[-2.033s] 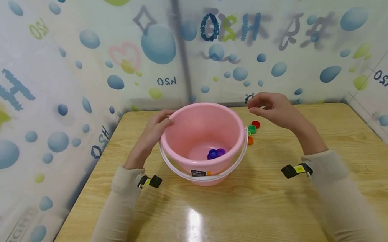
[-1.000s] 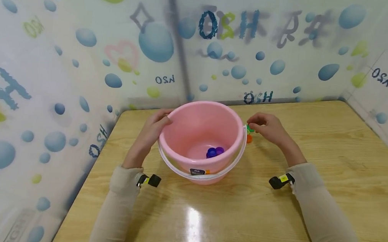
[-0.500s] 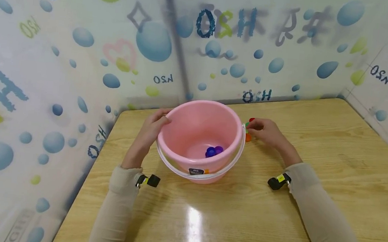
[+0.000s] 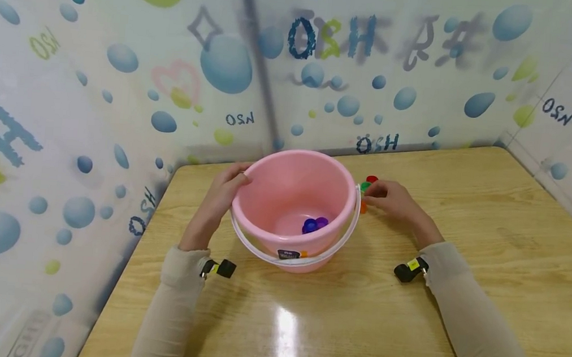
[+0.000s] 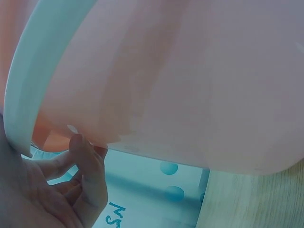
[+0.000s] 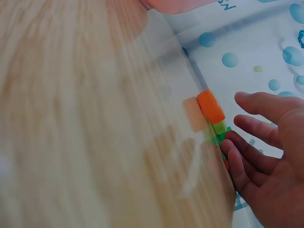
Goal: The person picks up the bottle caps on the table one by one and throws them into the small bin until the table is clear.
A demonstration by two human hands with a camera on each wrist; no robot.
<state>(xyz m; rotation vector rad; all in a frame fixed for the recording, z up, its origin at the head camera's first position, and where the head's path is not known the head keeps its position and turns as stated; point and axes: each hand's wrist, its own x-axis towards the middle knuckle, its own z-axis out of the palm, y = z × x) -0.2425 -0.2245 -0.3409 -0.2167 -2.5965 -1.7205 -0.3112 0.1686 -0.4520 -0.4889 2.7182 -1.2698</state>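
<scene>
**Left grip (image 4: 222,193) on the pink bucket (image 4: 301,177), right grip (image 4: 398,202) at the green cap (image 4: 365,186)**

Around both grips spreads a wood-patterned counter (image 4: 466,217), and beyond them rises a wall (image 4: 229,15) printed with blue and green drops. Each wrist carries a small black camera, the left camera (image 4: 226,268) and the right camera (image 4: 403,272), just behind its grip. Between the grips, the bucket's white handle (image 4: 291,263) hangs down over the near side, crossing just below a dark label (image 4: 288,254); its right end comes down just beside the right grip's fingertips. The bucket wall stands between the right grip and the blue cap (image 4: 310,225) and purple cap (image 4: 322,222), which lie together on the bucket floor, below and to the right of the left grip.

The pink bucket stands upright, directly to the right of the left grip, which is clamped on its rim with the thumb over the edge. To the left of the right grip the bucket is near but apart from the hand. The green cap lies at the right grip's fingertips, with the red cap (image 4: 371,179) just past them and the orange cap (image 6: 210,107) on the person's side. A light-green piece (image 6: 220,127) sits between orange and green. The right grip's fingers are bent; whether they pinch a cap cannot be told.
</scene>
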